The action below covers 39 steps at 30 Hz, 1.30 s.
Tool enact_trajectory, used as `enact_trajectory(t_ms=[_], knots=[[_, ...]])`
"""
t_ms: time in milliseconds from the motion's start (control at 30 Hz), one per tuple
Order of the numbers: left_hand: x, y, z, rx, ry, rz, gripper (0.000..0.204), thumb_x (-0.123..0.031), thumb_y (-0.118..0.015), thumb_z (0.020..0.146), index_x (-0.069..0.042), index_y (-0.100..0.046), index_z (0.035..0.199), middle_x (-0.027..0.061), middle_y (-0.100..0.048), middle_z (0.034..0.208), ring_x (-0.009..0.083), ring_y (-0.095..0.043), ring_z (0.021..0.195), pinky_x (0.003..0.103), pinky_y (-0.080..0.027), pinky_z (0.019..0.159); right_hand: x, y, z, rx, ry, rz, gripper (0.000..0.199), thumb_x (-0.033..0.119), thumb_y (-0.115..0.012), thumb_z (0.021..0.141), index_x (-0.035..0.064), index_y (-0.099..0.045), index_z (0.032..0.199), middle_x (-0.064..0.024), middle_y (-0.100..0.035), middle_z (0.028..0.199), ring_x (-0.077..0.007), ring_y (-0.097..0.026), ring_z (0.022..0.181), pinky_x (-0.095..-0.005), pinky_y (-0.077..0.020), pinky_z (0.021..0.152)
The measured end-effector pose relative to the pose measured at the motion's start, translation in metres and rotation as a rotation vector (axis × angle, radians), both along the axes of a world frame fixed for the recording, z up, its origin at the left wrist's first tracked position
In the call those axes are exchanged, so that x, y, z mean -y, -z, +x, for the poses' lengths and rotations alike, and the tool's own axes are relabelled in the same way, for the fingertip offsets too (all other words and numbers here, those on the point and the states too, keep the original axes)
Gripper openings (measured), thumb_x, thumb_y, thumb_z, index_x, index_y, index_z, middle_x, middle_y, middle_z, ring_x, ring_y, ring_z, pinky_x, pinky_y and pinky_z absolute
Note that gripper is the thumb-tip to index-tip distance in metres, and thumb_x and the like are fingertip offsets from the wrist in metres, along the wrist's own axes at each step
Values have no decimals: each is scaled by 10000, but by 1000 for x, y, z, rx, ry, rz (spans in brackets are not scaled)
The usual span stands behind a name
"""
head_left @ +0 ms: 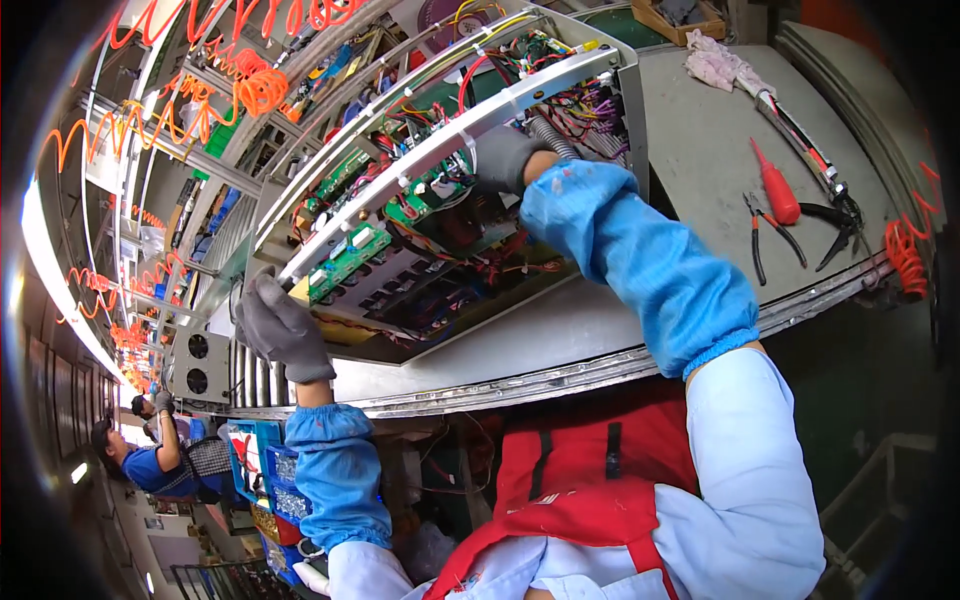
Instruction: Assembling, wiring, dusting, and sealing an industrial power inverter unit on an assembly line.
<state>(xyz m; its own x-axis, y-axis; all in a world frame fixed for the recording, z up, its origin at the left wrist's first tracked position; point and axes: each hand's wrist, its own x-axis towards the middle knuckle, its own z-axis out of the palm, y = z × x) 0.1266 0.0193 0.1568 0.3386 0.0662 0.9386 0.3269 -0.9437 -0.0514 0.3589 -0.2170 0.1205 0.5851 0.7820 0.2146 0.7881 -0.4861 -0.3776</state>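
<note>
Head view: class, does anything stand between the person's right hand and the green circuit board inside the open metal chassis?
Partly. A white metal crossbar runs over the green circuit board; the gloved right hand reaches in beside it. The contact itself is hidden. The left hand holds the metal chassis corner.

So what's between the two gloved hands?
In the head view, between left hand and right hand lie green circuit boards, coloured wires and a white metal bar.

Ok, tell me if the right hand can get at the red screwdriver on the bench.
Probably yes. The right hand is inside the open cabinet, but the red screwdriver lies uncovered on the bench beside it, nothing between them.
</note>
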Motion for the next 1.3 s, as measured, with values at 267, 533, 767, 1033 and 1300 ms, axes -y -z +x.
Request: enact_trajectory(t_ms=[267,533,767,1033,1300], knots=[[5,-3,-6,-137,-62,-162,430,-361,-367,1003,-67,-680,1017,121,-679,972,340,-586,936,435,-395,875,7,9,-16,-96,69,171,359,373,-683,757,119,-729,1006,-187,-694,1023,-367,-666,957,-439,-531,854],[3,-1,-3,-62,91,-176,393,-324,-370,1010,-87,-683,1001,126,-659,891,335,-600,897,453,-416,834,3,6,-30,-118,139,305,323,332,-692,747,76,-736,939,-202,-698,967,-361,-680,922,-446,-536,820],[3,-2,-7,-78,73,-90,406,-343,-360,1012,-77,-666,1000,111,-657,896,336,-583,892,449,-394,845,7,20,-56,48,311,358,352,280,-666,776,75,-666,1062,-159,-651,1023,-369,-633,933,-462,-522,810],[-6,3,-3,-9,75,-46,417,-409,-399,989,-107,-688,1006,140,-674,948,355,-593,918,468,-410,852,242,141,-130,188,724,355,296,102,-615,809,60,-633,1101,-151,-630,1028,-312,-610,957,-422,-495,810],[6,-12,-14,-142,67,-116,344,-330,-412,993,-102,-670,989,123,-665,959,337,-581,912,445,-413,861,365,156,-22,-73,1333,-166,592,493,-659,806,42,-587,1183,-214,-602,1186,-347,-595,1100,-467,-485,917]])
